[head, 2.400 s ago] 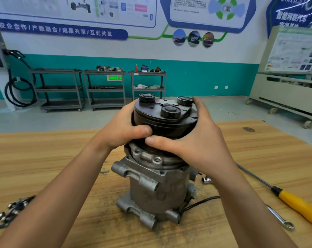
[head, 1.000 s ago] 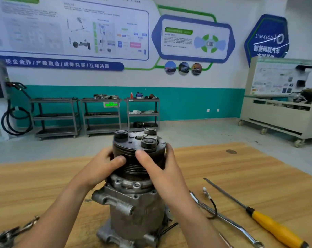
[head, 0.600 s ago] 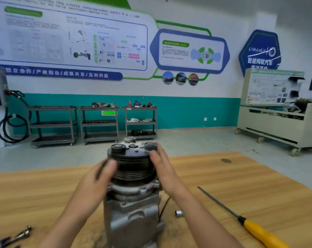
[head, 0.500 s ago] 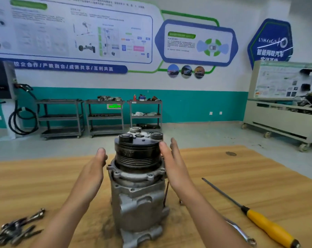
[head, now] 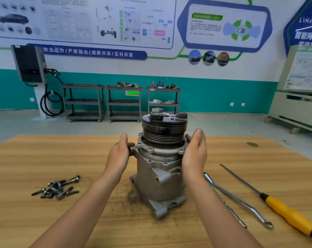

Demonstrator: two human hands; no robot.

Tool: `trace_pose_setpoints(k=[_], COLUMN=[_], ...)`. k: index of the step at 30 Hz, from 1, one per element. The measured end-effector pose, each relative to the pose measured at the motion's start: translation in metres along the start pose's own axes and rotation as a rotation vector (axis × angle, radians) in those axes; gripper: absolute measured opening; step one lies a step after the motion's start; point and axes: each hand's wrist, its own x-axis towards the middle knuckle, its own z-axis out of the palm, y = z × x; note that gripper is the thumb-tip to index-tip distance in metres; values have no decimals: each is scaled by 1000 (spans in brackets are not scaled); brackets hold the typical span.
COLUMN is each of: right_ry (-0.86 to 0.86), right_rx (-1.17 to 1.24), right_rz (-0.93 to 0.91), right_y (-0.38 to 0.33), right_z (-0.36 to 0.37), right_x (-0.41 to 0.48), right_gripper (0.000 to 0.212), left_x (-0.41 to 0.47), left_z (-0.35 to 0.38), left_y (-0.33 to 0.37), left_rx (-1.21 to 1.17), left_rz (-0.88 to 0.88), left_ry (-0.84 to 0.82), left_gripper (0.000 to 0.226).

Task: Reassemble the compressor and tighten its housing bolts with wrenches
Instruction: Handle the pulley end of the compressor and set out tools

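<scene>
- Head view, centre of the frame: a grey cast-aluminium compressor [head: 158, 178] is stood upright on the light wooden bench [head: 44, 158], with its black grooved pulley [head: 163, 130] on top.
- The left hand [head: 118, 155] is set against the left side of the silver front flange [head: 158, 150] with its fingers straight. Its grip is wide and nothing is clasped. An ear of the flange appears to be touched.
- The right hand [head: 194, 153] is held flat just beside the right side of the same flange, fingers straight and pointing up. Its grip is likewise wide and nothing is held. Whether the palm is pressed to the housing cannot be told.
- Lower left of the frame: a loose heap of dark long-shanked bolts [head: 57, 187] is left on the bench, well apart from the compressor.
- Lower right of the frame: a long silver spanner [head: 241, 204] and a yellow-handled screwdriver [head: 291, 214] are laid near each other, untouched.
- The step in hand is judged to be seating and squaring the front section on the body. The holes in the flange ears look empty, so bolting is judged not yet begun.
- For the next move, the flange holes would need to be lined up. A bolt would then be fetched from the heap and started by hand while the body is steadied. The spanner would be called for only after that.
</scene>
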Motion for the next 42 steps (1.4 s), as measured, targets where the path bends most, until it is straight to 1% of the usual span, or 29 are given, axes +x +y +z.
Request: trace_pose_setpoints(k=[3,4,5,6,7,8,9,10,12,13,15,18,21,24,26,31,34,40,42], right_ry=[-116,-167,-223,-291,-374,-464,-539,-592,-632,-637,-633,-557,-512,-503,-493,-510,-511,-433,-399], right_rx=[-17,-11,-1,-1,-28,-69,-110,-131,-112,-86,-62,-66,-80,-133,-98,45,56,-22,-63], right_rz=[159,174,142,75,-6,-79,-136,-181,-226,-228,-227,-236,-253,-297,-305,-258,-238,-270,-292], right_y=[-3,-5,-8,-12,-16,-20,-23,-25,-29,-30,-28,-27,-28,-31,-33,-32,-28,-26,-26], right_z=[-12,-19,-25,-28,-29,-26,-23,-19,-12,-11,-11,-7,-7,-8,-8,-10,-9,-4,-1], right_x=[28,35,38,38,37,36,34,32,31,31,32,30,30,28,28,32,32,28,25], right_gripper=[61,64,67,75,86,93,90,81,60,57,63,86,92,100,100,84,75,83,88], left_x=[-17,-23,-27,-29,-28,-25,-21,-18,-10,-5,3,7,6,3,1,0,1,8,10], left_z=[-21,-28,-34,-37,-36,-32,-25,-16,-1,3,8,15,17,14,15,20,21,17,15], left_y=[-9,-7,-1,8,17,28,37,47,58,59,55,47,44,45,48,56,53,50,50], left_rx=[33,76,125,168,199,214,229,236,245,229,160,63,18,-3,-15,22,43,28,17], left_rz=[118,187,264,321,363,379,380,400,471,492,505,545,588,624,647,668,658,614,606], left_ry=[75,81,74,30,-53,-151,-253,-353,-461,-480,-494,-471,-424,-395,-390,-386,-395,-430,-447], left_gripper=[43,36,30,34,52,75,85,82,62,55,51,60,68,68,68,66,69,65,69])
